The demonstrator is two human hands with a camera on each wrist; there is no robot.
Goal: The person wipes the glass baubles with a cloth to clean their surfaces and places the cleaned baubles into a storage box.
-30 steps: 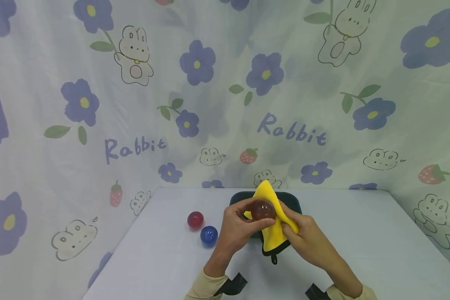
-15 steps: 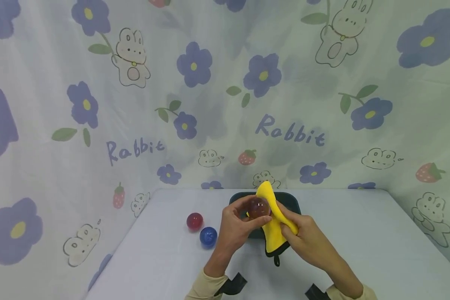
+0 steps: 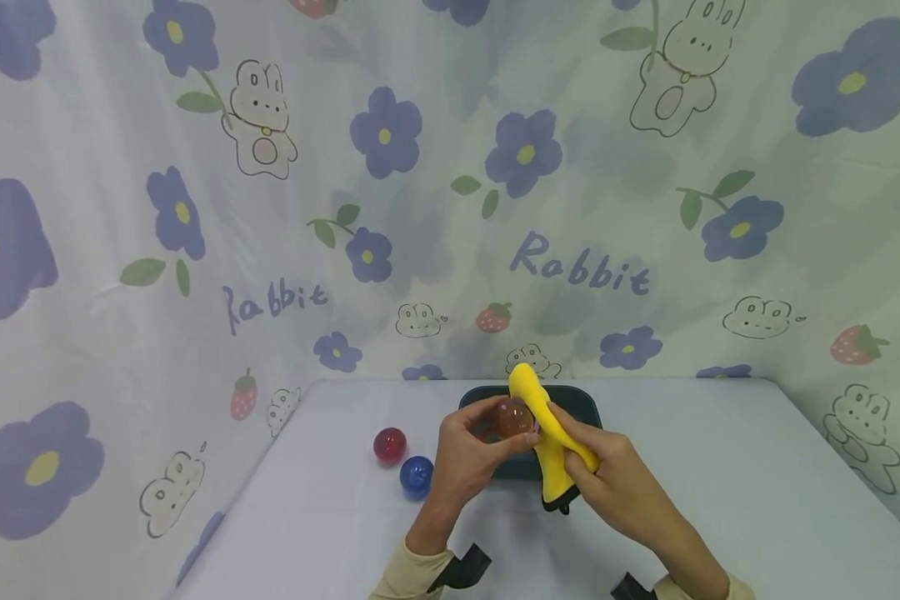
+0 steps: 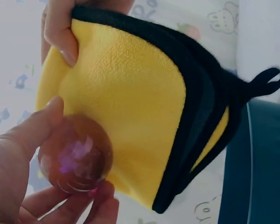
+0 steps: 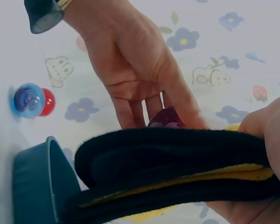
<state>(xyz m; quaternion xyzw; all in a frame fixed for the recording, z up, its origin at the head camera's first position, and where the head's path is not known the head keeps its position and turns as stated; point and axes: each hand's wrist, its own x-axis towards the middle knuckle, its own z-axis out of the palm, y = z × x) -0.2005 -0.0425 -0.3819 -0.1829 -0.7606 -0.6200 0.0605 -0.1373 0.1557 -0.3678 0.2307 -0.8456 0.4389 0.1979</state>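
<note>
While pinching translucent ball [image 4: 77, 154] higher than tub [image 4: 266, 154] with fingers of left hand [image 3: 468, 450], likely leaving one side bare, clamps folded yellow cloth [image 4: 126, 93] beside it in fingers of right hand [image 3: 611, 475].

Right wrist view: your cloth [image 5: 177, 151] hides most of the ball [image 5: 166, 117]. Head view: bottom edge cuts your sleeves [image 3: 408, 573].

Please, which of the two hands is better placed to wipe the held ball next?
Probably the right hand: it grips the yellow cloth close beside the ball, which the left hand holds.
</note>
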